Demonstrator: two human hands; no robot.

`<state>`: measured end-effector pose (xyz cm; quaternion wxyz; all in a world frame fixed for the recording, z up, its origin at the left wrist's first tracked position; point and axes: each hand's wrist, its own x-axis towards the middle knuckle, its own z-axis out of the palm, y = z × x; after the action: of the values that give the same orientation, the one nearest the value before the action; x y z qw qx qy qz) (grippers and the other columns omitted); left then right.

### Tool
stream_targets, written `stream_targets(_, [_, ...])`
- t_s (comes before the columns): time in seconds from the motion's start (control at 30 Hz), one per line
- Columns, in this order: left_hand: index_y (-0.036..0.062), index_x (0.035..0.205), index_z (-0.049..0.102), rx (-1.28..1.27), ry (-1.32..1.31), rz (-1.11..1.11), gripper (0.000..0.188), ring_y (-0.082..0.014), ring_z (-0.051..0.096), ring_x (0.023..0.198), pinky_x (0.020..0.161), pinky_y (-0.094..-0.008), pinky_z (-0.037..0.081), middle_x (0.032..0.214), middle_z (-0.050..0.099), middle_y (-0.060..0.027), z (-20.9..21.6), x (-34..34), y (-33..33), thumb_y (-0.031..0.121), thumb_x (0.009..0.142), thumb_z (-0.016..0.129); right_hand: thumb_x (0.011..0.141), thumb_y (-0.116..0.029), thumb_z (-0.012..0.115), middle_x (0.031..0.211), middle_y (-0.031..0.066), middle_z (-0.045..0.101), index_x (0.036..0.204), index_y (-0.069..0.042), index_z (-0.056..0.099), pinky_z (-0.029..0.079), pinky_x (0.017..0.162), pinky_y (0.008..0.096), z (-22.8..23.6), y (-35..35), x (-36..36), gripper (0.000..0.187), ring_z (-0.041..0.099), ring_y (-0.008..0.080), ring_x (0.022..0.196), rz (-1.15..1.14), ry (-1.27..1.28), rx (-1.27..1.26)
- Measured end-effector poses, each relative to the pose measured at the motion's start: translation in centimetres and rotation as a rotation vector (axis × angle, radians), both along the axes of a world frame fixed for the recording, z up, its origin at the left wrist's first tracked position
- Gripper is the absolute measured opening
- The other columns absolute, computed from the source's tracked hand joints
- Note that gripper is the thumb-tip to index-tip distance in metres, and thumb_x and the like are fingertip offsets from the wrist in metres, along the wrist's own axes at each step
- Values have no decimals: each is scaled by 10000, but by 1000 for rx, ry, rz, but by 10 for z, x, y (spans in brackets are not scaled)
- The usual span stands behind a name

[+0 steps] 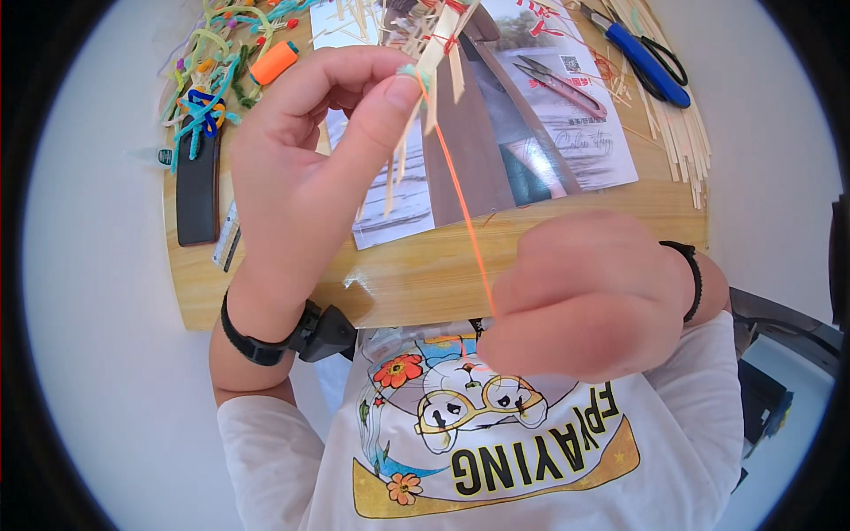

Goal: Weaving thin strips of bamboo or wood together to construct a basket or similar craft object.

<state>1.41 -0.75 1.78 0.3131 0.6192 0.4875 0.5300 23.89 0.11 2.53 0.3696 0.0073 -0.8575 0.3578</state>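
Note:
My left hand (310,168) is raised over the table, thumb and forefinger pinched on a bundle of thin bamboo strips (444,42). Red thread ties cross the bundle near the top of the view, and a pale green fuzzy bit (409,71) shows at the fingertips. From the pinch an orange thread (462,202) runs down in a straight, taut line to my right hand (589,296). That hand is a closed, slightly blurred fist in front of my shirt, holding the thread's lower end; its fingertips are hidden.
Under the bundle lies a glossy printed sheet (390,234) with thread snips (562,86) on it. Blue-handled pliers (648,64) and loose bamboo strips (689,152) are at right. Colourful pipe cleaners (237,84), an orange spool (274,63), a black case (197,202) and a ruler (227,237) lie left.

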Motion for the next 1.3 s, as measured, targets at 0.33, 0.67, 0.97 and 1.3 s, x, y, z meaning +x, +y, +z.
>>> stream_targets(0.33, [-33, 1079, 647, -167, -547, -287, 221, -80, 612, 889, 759, -215, 479, 989, 671, -58, 6, -8, 1, 65, 882, 651, 934, -43, 537, 853, 53, 621, 1019, -1, 576, 455, 648, 259, 14, 31, 3, 103, 575, 122, 702, -320, 17, -513])
stream_targets(0.67, [-20, 1101, 638, -195, -570, -310, 246, -69, 584, 851, 726, -213, 456, 968, 655, -28, 1, -11, 2, 120, 899, 642, 960, -138, 575, 855, 80, 656, 1043, 17, 561, 486, 603, 198, 15, 58, 17, 176, 561, 66, 652, -401, 136, -493])
stream_targets(0.97, [-14, 1126, 626, -247, -629, -211, 252, -62, 574, 810, 704, -211, 447, 923, 638, -15, 1, -10, -1, 101, 902, 640, 949, -164, 602, 688, -24, 524, 943, -40, 540, 307, 491, 163, 17, 74, 22, 139, 392, 20, 544, -618, 278, -728])
stream_targets(1.3, [-23, 1115, 620, -332, -567, -144, 284, -62, 591, 738, 589, -201, 445, 910, 652, -28, 0, -12, -3, 136, 882, 659, 974, -201, 571, 611, -70, 416, 951, -87, 564, 285, 478, 168, 19, 93, 45, 117, 323, 17, 510, -669, 445, -613])
